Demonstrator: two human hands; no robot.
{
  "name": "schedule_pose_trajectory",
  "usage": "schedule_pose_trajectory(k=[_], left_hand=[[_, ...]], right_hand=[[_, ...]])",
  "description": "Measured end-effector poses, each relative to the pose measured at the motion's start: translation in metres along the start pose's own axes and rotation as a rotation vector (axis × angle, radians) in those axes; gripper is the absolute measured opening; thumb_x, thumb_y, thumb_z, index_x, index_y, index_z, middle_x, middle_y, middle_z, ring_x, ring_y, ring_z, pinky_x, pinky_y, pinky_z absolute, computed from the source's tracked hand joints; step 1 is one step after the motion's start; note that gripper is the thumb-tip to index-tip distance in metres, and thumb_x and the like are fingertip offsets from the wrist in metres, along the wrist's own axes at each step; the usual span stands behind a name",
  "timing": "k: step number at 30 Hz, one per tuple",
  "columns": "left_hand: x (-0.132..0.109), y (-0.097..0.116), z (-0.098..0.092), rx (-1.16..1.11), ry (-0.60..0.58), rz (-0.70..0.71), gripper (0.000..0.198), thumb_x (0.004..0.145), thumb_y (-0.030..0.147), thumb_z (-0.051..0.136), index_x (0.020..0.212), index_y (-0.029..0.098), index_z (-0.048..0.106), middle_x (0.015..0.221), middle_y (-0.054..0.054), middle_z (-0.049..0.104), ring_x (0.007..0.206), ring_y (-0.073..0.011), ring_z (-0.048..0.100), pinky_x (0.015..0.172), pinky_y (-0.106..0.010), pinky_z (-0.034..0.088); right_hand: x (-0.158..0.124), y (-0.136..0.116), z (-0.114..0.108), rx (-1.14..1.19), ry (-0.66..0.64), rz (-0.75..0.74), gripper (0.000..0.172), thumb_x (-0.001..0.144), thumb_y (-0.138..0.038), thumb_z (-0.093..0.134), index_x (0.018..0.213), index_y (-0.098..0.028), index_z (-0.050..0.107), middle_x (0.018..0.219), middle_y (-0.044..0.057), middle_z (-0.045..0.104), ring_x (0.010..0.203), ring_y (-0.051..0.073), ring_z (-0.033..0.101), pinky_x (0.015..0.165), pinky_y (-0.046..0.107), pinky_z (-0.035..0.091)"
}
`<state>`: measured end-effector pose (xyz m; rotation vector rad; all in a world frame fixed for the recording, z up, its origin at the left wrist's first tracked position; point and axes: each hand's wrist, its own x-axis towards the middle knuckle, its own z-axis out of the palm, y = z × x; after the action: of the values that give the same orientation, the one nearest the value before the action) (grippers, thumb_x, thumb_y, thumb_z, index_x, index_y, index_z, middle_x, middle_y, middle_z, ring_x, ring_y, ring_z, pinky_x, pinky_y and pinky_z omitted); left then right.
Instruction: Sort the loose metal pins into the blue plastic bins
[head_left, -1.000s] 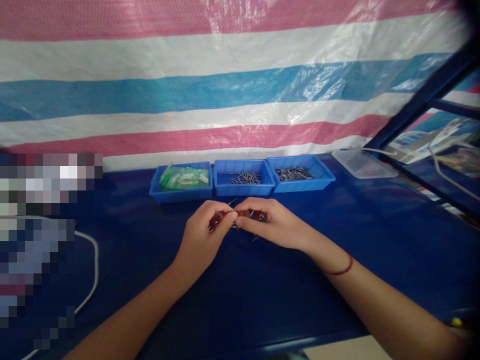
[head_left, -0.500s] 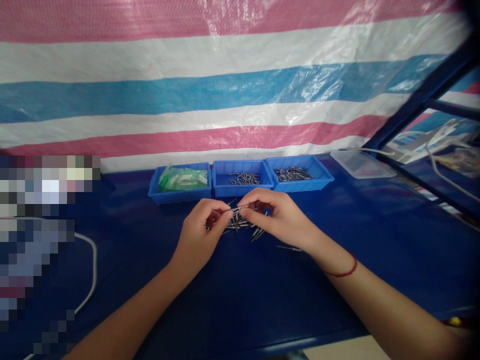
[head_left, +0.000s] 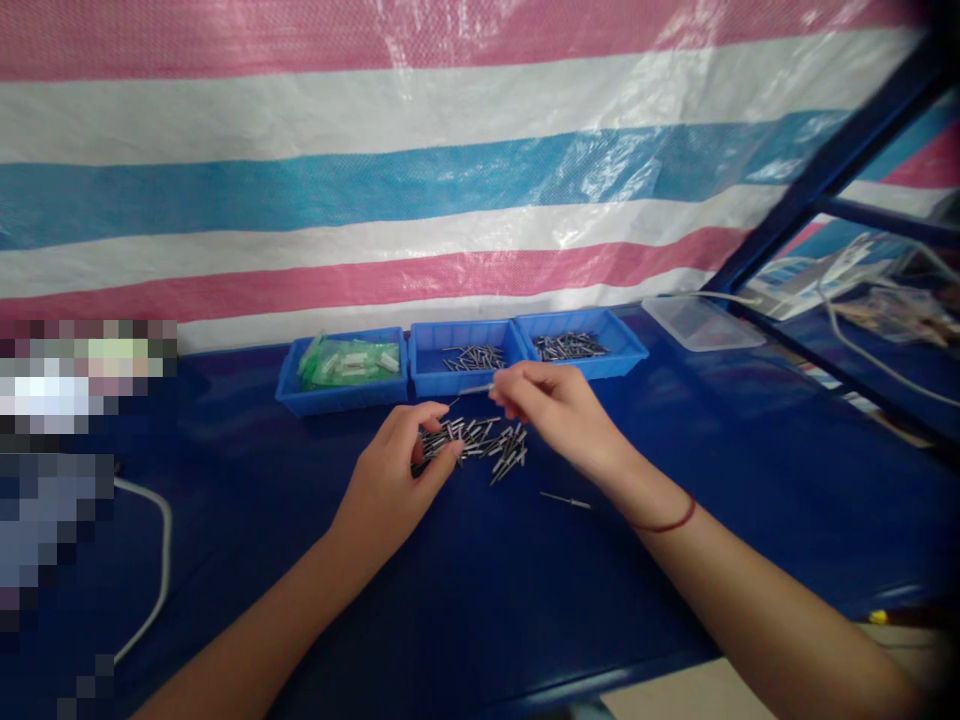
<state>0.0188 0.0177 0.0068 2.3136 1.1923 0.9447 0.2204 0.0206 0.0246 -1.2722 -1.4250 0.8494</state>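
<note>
Pinched in my right hand (head_left: 544, 400) is a blind rivet (head_left: 475, 390), its thin end pointing left, just in front of the middle blue bin (head_left: 465, 381). My left hand (head_left: 397, 465) is open, thumb and forefinger apart, at the left side of a loose pile of rivets (head_left: 461, 437). Its other fingers are partly hidden behind the thumb. A smaller cluster of rivets (head_left: 510, 453) lies at the pile's right. One single rivet (head_left: 568, 500) rests alone on the blue table, left of my right wrist.
The left bin (head_left: 341, 399) holds green plastic packaging with pale pieces. More rivets fill the right bin (head_left: 626, 355). A clear plastic lid (head_left: 705, 325) lies at the back right, near a dark blue frame (head_left: 795, 215). A white cable (head_left: 166, 550) curves at left.
Both hands were together at one rivet. My left fingers have let go and spread, and my right hand has moved it up and away toward the middle bin. The view has shifted slightly.
</note>
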Motion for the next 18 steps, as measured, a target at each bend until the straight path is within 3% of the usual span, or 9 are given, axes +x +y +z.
schedule_pose_trajectory(k=[3, 6, 9, 14, 18], left_hand=[[-0.003, 0.003, 0.001, 0.006, -0.066, 0.117, 0.013, 0.088, 0.023, 0.055, 0.1, 0.02, 0.059, 0.094, -0.003, 0.062, 0.079, -0.0137, 0.058, 0.075, -0.027, 0.047], [-0.007, 0.009, 0.007, 0.035, -0.17, 0.255, 0.01, 0.09, 0.022, 0.053, 0.091, 0.02, 0.063, 0.093, -0.004, 0.065, 0.088, -0.0165, 0.059, 0.083, -0.031, 0.045], [-0.012, 0.02, 0.016, 0.072, -0.279, 0.395, 0.016, 0.091, 0.023, 0.051, 0.093, 0.021, 0.066, 0.096, -0.004, 0.067, 0.095, -0.0183, 0.058, 0.087, -0.034, 0.044], [-0.019, 0.035, 0.032, 0.121, -0.42, 0.561, 0.033, 0.092, 0.029, 0.047, 0.122, 0.027, 0.058, 0.137, -0.004, 0.052, 0.131, -0.0264, 0.039, 0.104, -0.047, 0.032], [-0.022, 0.035, 0.039, 0.172, -0.444, 0.566, 0.034, 0.094, 0.029, 0.044, 0.126, 0.023, 0.056, 0.133, -0.004, 0.057, 0.131, -0.0245, 0.039, 0.109, -0.05, 0.025]], right_hand=[[0.012, 0.008, -0.017, 0.359, 0.312, 0.202, 0.029, 0.082, -0.042, 0.058, 0.074, -0.015, 0.065, 0.066, -0.001, 0.053, 0.046, 0.006, 0.04, 0.041, 0.022, 0.029], [0.02, 0.013, -0.032, 0.51, 0.46, 0.278, 0.031, 0.08, -0.045, 0.059, 0.081, -0.015, 0.067, 0.065, -0.002, 0.047, 0.041, 0.003, 0.032, 0.035, 0.02, 0.021], [0.021, 0.011, -0.032, 0.52, 0.447, 0.259, 0.033, 0.082, -0.046, 0.056, 0.08, -0.015, 0.067, 0.064, -0.003, 0.045, 0.039, 0.003, 0.03, 0.033, 0.02, 0.021], [0.011, 0.002, -0.012, 0.464, 0.294, 0.204, 0.031, 0.082, -0.044, 0.056, 0.08, -0.015, 0.067, 0.065, -0.002, 0.047, 0.041, 0.004, 0.029, 0.035, 0.02, 0.02], [0.005, 0.0, -0.004, 0.356, 0.226, 0.158, 0.027, 0.081, -0.041, 0.058, 0.079, -0.015, 0.067, 0.067, 0.0, 0.048, 0.046, 0.005, 0.032, 0.038, 0.02, 0.021]])
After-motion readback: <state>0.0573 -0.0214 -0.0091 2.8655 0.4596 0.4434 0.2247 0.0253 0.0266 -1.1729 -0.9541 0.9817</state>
